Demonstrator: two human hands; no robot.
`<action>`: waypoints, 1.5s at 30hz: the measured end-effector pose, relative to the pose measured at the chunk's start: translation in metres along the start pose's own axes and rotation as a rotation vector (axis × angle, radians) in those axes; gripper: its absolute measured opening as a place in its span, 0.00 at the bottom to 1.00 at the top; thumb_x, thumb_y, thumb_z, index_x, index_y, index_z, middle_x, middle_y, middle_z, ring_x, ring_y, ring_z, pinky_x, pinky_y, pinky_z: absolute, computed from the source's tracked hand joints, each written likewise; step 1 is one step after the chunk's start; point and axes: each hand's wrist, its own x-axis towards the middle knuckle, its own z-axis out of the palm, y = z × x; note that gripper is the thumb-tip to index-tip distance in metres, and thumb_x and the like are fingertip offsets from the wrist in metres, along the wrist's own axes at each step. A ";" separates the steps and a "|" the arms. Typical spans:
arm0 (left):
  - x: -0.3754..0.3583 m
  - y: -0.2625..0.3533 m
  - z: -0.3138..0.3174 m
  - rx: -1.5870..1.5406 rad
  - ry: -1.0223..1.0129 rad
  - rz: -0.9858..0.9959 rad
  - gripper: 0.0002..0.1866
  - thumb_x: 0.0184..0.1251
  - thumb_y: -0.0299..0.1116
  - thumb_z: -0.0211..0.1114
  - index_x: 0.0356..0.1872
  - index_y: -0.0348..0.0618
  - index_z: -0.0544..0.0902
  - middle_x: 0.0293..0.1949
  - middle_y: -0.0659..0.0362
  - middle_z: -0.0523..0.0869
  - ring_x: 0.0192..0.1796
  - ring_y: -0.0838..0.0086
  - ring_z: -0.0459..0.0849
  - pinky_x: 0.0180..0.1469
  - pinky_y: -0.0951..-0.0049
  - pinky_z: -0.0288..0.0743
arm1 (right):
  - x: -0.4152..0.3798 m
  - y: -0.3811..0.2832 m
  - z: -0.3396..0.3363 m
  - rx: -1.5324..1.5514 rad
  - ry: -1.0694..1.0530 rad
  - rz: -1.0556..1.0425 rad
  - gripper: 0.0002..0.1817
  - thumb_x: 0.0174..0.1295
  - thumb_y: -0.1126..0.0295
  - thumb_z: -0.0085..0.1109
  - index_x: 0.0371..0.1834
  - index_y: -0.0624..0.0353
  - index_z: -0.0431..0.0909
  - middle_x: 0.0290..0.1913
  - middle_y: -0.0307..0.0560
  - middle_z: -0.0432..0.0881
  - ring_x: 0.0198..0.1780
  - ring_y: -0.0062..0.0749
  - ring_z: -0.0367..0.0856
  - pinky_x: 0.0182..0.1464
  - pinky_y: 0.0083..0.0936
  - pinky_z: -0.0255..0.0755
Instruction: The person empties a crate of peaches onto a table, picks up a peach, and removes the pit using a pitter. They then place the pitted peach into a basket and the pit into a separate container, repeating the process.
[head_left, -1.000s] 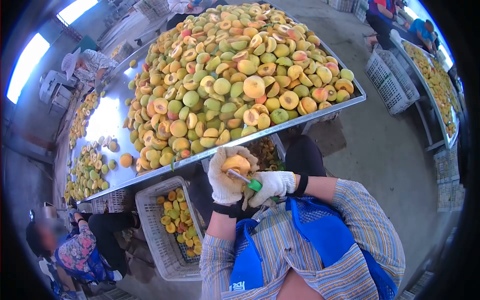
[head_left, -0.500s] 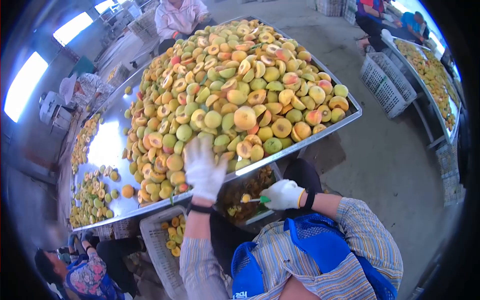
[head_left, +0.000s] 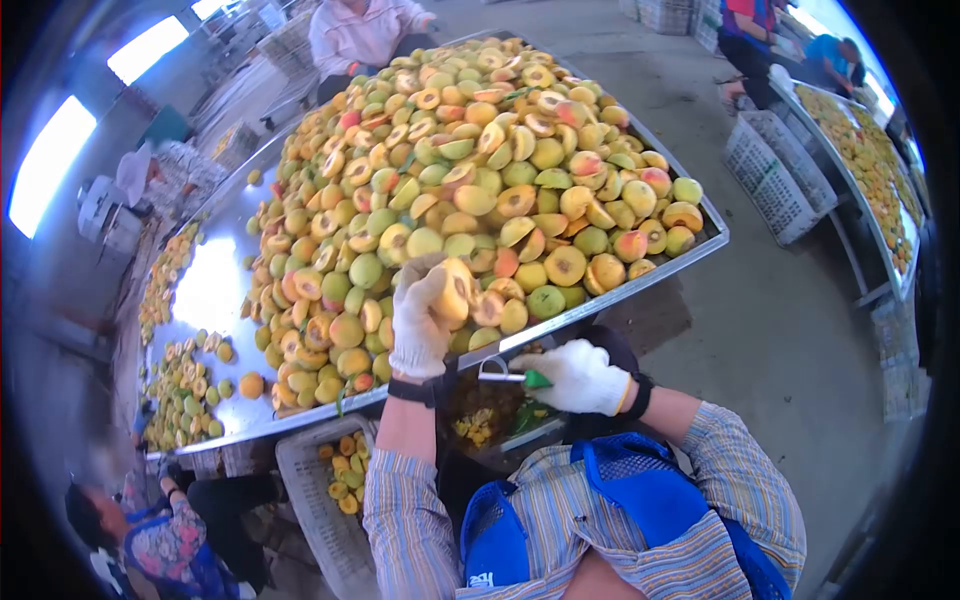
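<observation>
My left hand (head_left: pixel 420 325), in a white glove, grips a halved peach (head_left: pixel 457 288) at the near edge of the fruit pile, its cut face turned to the right. My right hand (head_left: pixel 582 378), also gloved, is closed around the green handle of a pitting tool (head_left: pixel 536 380). The tool's metal loop points left, a little below and apart from the peach half. Beside the left hand, a big heap of whole and halved peaches (head_left: pixel 440 170) covers much of the metal table (head_left: pixel 640 275).
Below the table edge sits a container (head_left: pixel 545 432) with dark scraps and yellow bits. A pale plastic crate (head_left: pixel 310 490) at my left holds peach halves. Co-workers sit around the table. White crates (head_left: pixel 775 180) and another fruit-laden table (head_left: pixel 850 140) stand at right.
My left hand has gone from lying spread on the pile to holding a peach half. My right hand has risen slightly, and the yellow bit at the tool's loop is gone.
</observation>
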 end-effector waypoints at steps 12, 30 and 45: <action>-0.142 0.008 0.005 0.129 0.139 0.068 0.31 0.81 0.56 0.46 0.62 0.34 0.77 0.53 0.46 0.86 0.54 0.59 0.86 0.58 0.59 0.81 | -0.003 -0.068 -0.006 -0.128 0.046 -0.056 0.21 0.58 0.56 0.67 0.55 0.44 0.82 0.27 0.45 0.86 0.30 0.47 0.87 0.32 0.41 0.80; -0.173 0.005 0.015 0.335 0.140 0.214 0.13 0.71 0.30 0.60 0.49 0.32 0.83 0.42 0.52 0.88 0.44 0.67 0.88 0.50 0.70 0.82 | -0.017 -0.068 0.008 0.003 -0.281 -0.042 0.11 0.58 0.58 0.63 0.40 0.48 0.87 0.30 0.50 0.87 0.34 0.48 0.87 0.39 0.40 0.81; -0.156 0.013 0.010 -0.320 0.201 -0.178 0.24 0.77 0.48 0.57 0.52 0.31 0.80 0.40 0.44 0.86 0.39 0.56 0.89 0.37 0.58 0.87 | -0.009 -0.078 0.032 0.034 -0.427 0.038 0.18 0.62 0.52 0.58 0.32 0.57 0.85 0.31 0.56 0.87 0.34 0.49 0.88 0.36 0.42 0.81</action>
